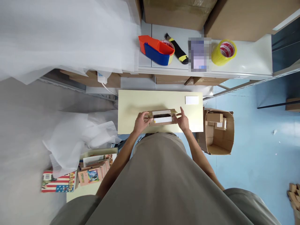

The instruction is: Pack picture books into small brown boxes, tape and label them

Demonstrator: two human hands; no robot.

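Observation:
A small brown cardboard box (164, 124) sits on the pale yellow table (130, 101) in front of me, with clear tape at its ends. Inside its opening I see a white rectangular piece (163, 119) beside something dark that I cannot make out. My left hand (141, 121) grips the box's left end, thumb along the near side and fingers curled over the end. At the right end, my right hand (183, 121) pinches the box between thumb and fingers, while its index finger points upward off the box. A white card (192, 100) lies at the table's far right corner.
The shelf beyond holds an orange-and-blue tape dispenser (156, 50), a box cutter (177, 49), a blurred-out object (199, 54) and a yellow tape roll (223, 52). White wrapping sheet (70, 34) hangs at left. An open carton (219, 149) stands right; books (93, 173) lie lower left.

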